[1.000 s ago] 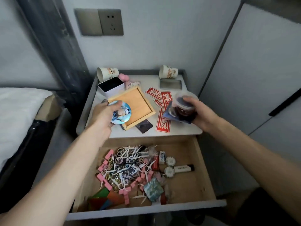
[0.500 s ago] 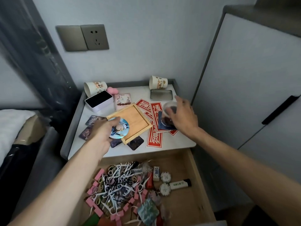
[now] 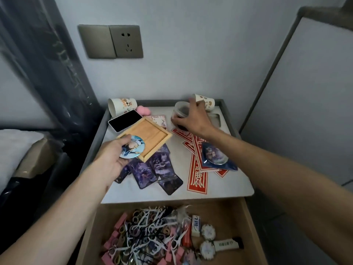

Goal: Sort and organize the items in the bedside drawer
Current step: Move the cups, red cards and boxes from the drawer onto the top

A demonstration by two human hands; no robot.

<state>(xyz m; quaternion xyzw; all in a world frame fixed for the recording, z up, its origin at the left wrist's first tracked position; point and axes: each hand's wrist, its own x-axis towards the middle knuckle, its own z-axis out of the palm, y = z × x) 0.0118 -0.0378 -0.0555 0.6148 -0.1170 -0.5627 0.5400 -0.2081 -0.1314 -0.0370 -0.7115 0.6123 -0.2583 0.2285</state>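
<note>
My left hand (image 3: 110,159) grips a round blue badge (image 3: 132,149) over the near corner of a shallow wooden tray (image 3: 152,134) on the bedside table (image 3: 235,180). My right hand (image 3: 193,119) is closed around a small clear plastic cup with dark contents (image 3: 180,109) at the back of the table. A second round badge in a blue sleeve (image 3: 215,156) lies on red paper strips (image 3: 196,175). Below, the open drawer (image 3: 250,226) holds a tangle of white floss picks, pink clips and hair ties (image 3: 147,238).
Dark picture cards (image 3: 152,171) fan out beside the tray. A white box with a black top (image 3: 125,120), two tipped paper cups (image 3: 122,107) (image 3: 207,104), a pink item (image 3: 144,110) and a metal tin (image 3: 215,119) stand at the back. A lighter (image 3: 227,243) lies in the drawer. Cabinet at right.
My right hand carried the clear cup from the red strips toward the back of the table, leaving the sleeved badge on the strips. The left hand still holds the blue badge by the tray.
</note>
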